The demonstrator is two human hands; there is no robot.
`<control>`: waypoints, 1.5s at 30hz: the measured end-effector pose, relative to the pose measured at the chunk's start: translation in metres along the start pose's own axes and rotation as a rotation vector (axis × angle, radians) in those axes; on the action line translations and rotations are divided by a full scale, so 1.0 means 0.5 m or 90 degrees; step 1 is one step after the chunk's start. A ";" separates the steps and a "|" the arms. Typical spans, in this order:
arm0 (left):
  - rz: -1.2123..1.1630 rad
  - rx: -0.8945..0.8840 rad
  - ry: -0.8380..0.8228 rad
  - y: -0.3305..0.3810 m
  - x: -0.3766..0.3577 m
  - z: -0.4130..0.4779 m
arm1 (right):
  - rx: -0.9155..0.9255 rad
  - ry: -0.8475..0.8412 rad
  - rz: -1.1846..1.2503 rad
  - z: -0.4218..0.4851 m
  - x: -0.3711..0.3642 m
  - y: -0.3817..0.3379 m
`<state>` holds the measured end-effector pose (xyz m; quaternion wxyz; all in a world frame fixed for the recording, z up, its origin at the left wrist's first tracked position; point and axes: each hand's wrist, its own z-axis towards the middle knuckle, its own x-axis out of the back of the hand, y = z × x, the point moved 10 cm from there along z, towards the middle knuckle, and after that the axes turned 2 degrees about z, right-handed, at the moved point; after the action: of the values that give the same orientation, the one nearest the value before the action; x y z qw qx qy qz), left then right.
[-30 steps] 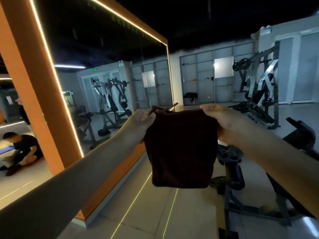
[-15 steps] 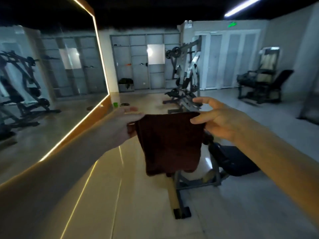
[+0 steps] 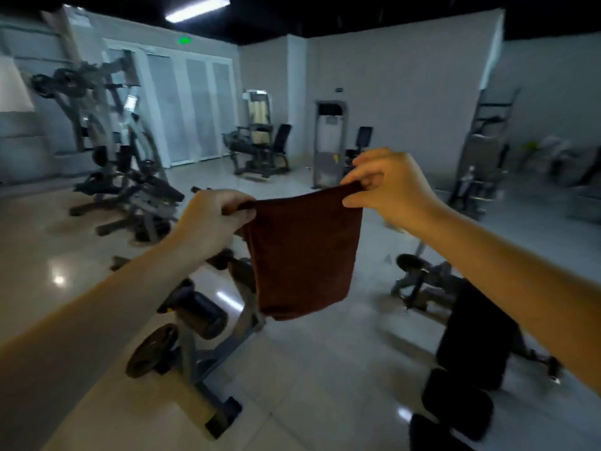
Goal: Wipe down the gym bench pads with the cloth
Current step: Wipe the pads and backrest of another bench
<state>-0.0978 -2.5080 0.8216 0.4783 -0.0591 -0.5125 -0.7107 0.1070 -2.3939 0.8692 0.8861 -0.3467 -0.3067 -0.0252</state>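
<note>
You hold the dark reddish-brown cloth (image 3: 305, 255) up in the air before you, stretched along its top edge between both hands. Your left hand (image 3: 214, 219) has its fingers curled round the cloth's top left corner. Your right hand (image 3: 390, 187) pinches the top right corner between thumb and fingertips, a little higher than the left. The cloth hangs straight down with its lower edge free, touching nothing but your hands.

The bench (image 3: 474, 336) with its black pads lies at the lower right, under your right forearm and well apart from the cloth. A second black pad (image 3: 455, 405) sits nearer you, just below the first. Behind and below the cloth stands a grey-framed machine (image 3: 201, 315) with dark foam rollers and a weight plate on its near side.

The floor (image 3: 309, 369) is pale glossy tile that catches spots of light. At the left rises a tall plate-loaded machine (image 3: 110, 141), blurred. Behind it run frosted doors (image 3: 188, 109) with a green sign (image 3: 184, 40) above them, and a strip light (image 3: 196, 8) glows on the dark ceiling. Against the grey far wall (image 3: 406, 76) stand a seated machine (image 3: 260, 148) and a weight-stack unit (image 3: 330, 148). The equipment at the far right is too blurred to make out.
</note>
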 end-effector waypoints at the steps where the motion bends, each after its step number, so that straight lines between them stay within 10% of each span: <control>1: 0.008 -0.030 -0.014 0.015 -0.032 0.016 | -0.011 0.016 -0.031 -0.003 0.027 0.022; 16: -0.188 -0.211 -0.188 0.212 -0.463 0.272 | -0.106 0.030 -0.126 0.091 0.268 0.380; 32: -0.509 0.224 -0.512 0.300 -1.057 0.529 | -0.585 0.353 0.349 0.052 0.459 0.925; 38: -0.539 0.150 -0.777 0.344 -1.192 0.564 | -0.537 0.357 0.540 0.067 0.484 0.996; 45: -0.435 -0.036 -0.798 0.330 -1.352 0.745 | -0.564 0.300 0.138 0.184 0.521 1.107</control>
<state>0.2351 -1.7996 0.7185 -0.1576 -0.3054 -0.6620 -0.6660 0.4122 -1.8726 0.7364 0.6969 -0.7034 -0.0207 -0.1384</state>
